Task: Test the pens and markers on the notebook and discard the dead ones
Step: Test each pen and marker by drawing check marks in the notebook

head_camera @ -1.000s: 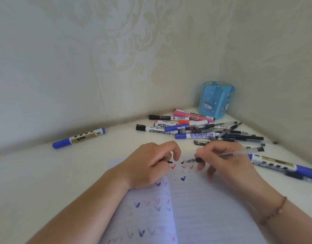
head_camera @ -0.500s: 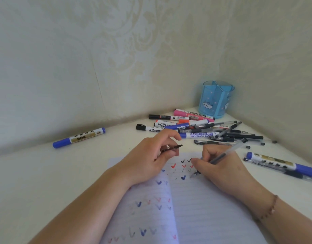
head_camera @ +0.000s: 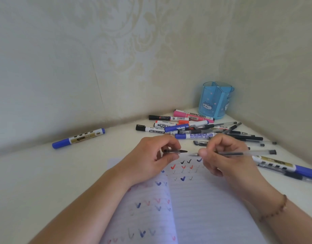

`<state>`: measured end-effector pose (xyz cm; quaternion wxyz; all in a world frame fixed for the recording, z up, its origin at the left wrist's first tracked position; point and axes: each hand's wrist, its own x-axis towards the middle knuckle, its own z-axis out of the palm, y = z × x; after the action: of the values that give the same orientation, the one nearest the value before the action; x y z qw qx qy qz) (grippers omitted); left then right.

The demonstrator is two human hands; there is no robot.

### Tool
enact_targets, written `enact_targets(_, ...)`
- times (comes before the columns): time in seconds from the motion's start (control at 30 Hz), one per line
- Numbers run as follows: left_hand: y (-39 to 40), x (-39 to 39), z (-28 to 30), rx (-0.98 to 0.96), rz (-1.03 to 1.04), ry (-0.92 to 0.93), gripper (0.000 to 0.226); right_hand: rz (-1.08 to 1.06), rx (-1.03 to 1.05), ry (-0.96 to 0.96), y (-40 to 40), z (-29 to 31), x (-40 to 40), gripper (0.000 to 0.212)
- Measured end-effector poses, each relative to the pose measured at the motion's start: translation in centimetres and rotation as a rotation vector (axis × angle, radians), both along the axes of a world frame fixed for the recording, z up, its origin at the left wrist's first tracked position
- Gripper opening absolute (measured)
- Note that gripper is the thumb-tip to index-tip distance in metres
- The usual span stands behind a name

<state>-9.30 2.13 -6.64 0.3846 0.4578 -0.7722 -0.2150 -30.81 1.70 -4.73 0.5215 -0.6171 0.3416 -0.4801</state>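
Observation:
An open lined notebook (head_camera: 201,205) lies in front of me, marked with black, red and blue ticks. My left hand (head_camera: 151,159) pinches a small dark pen cap (head_camera: 175,151) level above the page's top edge. My right hand (head_camera: 227,155) grips a clear gel pen (head_camera: 239,153) held flat, its bare tip pointing left at the cap, a short gap between them. A heap of pens and markers (head_camera: 195,128) lies just beyond my hands.
A blue pen holder (head_camera: 215,101) stands in the far corner. One blue-capped marker (head_camera: 78,138) lies alone at the left by the wall. Another blue-capped marker (head_camera: 285,166) and a pen rest at the right. Walls close in on both sides.
My right hand lifted the gel pen off the page and turned it flat, tip toward the cap. My left hand turned the cap level to face it.

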Motion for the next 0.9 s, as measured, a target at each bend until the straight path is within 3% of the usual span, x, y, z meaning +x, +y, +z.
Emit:
enact_targets(0.13, -0.1, 0.0, -0.2, -0.005, -0.003, 0.049, 0.016, 0.07, 0.001, -0.04, -0.2, 0.1, -0.4, 0.007)
enact_targets(0.23, -0.1, -0.1, -0.2, -0.007, 0.008, 0.088, 0.019, 0.045, 0.004, -0.03, -0.2, 0.1, -0.3, 0.017)
enact_targets(0.47, -0.1, -0.4, -0.1, 0.026, -0.035, 0.162, 0.022, 0.06, -0.001, 0.0, -0.1, 0.4, 0.0, 0.018)
enact_targets(0.6, 0.2, -0.6, 0.2, 0.043, -0.092, 0.243, 0.035, 0.018, 0.04, -0.015, -0.1, 0.1, 0.5, 0.004)
enact_targets(0.9, 0.4, -0.5, 0.0, 0.006, -0.105, 0.206, 0.045, 0.011, 0.023, -0.002, 0.1, -0.1, 0.7, 0.008)
